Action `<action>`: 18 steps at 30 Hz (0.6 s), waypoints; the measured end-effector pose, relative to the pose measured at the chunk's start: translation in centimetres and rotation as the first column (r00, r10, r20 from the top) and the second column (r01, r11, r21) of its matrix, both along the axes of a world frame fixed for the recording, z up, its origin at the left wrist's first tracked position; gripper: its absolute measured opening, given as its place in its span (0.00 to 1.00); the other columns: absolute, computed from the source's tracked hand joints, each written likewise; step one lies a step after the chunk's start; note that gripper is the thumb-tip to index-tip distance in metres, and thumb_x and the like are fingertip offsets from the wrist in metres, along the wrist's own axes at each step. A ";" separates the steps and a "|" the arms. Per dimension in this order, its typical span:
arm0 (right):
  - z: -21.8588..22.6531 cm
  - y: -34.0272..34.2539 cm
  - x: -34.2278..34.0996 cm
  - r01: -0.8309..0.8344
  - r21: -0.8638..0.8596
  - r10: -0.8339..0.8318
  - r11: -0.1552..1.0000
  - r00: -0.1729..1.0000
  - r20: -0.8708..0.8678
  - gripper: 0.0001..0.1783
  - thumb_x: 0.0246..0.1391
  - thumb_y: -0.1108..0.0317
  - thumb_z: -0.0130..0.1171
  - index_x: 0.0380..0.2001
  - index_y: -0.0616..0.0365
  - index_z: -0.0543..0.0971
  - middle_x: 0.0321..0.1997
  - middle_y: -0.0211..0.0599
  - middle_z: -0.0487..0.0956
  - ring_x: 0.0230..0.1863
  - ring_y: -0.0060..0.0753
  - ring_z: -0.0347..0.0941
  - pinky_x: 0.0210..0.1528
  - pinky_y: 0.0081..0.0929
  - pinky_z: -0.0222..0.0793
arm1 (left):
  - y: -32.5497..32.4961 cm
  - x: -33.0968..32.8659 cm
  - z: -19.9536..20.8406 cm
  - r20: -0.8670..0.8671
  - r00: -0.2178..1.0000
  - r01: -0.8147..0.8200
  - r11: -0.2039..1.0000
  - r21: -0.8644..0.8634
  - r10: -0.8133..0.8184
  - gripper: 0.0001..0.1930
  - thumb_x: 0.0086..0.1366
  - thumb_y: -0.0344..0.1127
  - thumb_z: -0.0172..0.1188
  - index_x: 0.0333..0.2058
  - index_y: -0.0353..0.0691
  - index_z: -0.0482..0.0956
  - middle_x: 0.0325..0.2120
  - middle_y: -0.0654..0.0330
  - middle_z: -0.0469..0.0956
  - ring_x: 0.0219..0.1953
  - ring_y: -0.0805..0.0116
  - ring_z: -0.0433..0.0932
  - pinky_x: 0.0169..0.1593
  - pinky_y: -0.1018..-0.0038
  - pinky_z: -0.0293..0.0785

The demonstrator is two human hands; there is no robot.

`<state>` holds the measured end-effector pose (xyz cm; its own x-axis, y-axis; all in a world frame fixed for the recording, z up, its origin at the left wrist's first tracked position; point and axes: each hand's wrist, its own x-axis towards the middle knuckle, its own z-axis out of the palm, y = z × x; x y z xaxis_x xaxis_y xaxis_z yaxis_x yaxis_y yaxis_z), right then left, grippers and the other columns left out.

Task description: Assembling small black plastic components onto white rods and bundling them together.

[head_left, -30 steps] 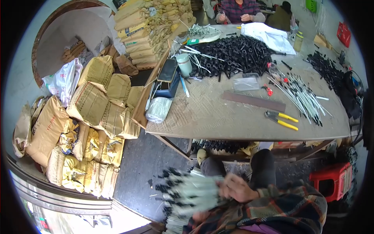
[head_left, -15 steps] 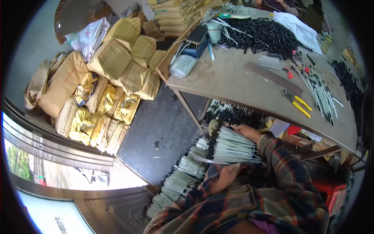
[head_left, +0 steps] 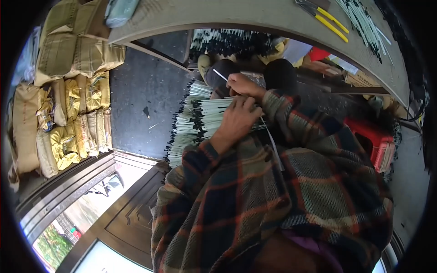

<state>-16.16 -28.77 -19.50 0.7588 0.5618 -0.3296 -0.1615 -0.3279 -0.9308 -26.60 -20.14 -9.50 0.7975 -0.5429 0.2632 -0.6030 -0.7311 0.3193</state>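
Note:
A bundle of thin pale rods with black ends (head_left: 214, 107) lies in front of my body. My left hand (head_left: 236, 119) grips its near right part, fingers curled over the rods. Just beyond, my right hand (head_left: 243, 85) is closed on a slim white strip (head_left: 220, 74) whose end pokes out to the upper left. A flat white strap (head_left: 272, 142) trails from beside the bundle down across my checked coat; whether it joins the strip is hidden by my hands. More pale rods with black ends (head_left: 180, 144) are piled in rows at the left.
The worktable (head_left: 195, 16) spans the far side, holding yellow-handled pliers (head_left: 331, 26) and loose pale rods (head_left: 357, 20). More black-ended rods (head_left: 236, 43) are under it. Stacked brown sacks (head_left: 68, 54) stand left; a red stool (head_left: 371, 141) is at the right.
My view has tilted down, closer over my lap. My left hand has moved up onto the bundle, and my right hand has drawn in beside it. The strap now hangs down over my coat.

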 end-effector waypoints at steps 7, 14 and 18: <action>-1.2 -1.0 1.3 0.495 0.043 -0.449 0.868 0.818 -0.359 0.08 0.51 0.71 0.44 0.26 0.63 0.71 0.14 0.35 0.72 0.13 0.25 0.68 0.15 0.24 0.66 | -0.5 1.4 -3.6 -0.125 0.981 -0.166 0.976 -0.142 0.149 0.05 0.51 0.30 0.53 0.28 0.41 0.71 0.34 0.57 0.73 0.34 0.57 0.74 0.36 0.68 0.72; -0.6 -1.6 2.4 0.627 0.184 -0.539 0.757 0.758 -0.367 0.08 0.54 0.71 0.44 0.25 0.63 0.70 0.13 0.29 0.66 0.12 0.20 0.63 0.17 0.23 0.68 | 0.0 1.9 -4.1 -0.249 0.948 -0.241 0.957 -0.163 0.196 0.04 0.52 0.30 0.52 0.29 0.40 0.71 0.27 0.57 0.73 0.31 0.58 0.74 0.31 0.67 0.72; 2.9 -3.5 0.5 0.513 0.240 -0.422 0.824 0.839 -0.345 0.08 0.55 0.72 0.43 0.28 0.64 0.70 0.14 0.31 0.67 0.13 0.23 0.65 0.20 0.24 0.68 | 0.2 2.1 -4.4 -0.282 0.933 -0.265 0.956 -0.125 0.222 0.02 0.54 0.30 0.52 0.27 0.41 0.70 0.24 0.57 0.73 0.28 0.57 0.74 0.28 0.65 0.71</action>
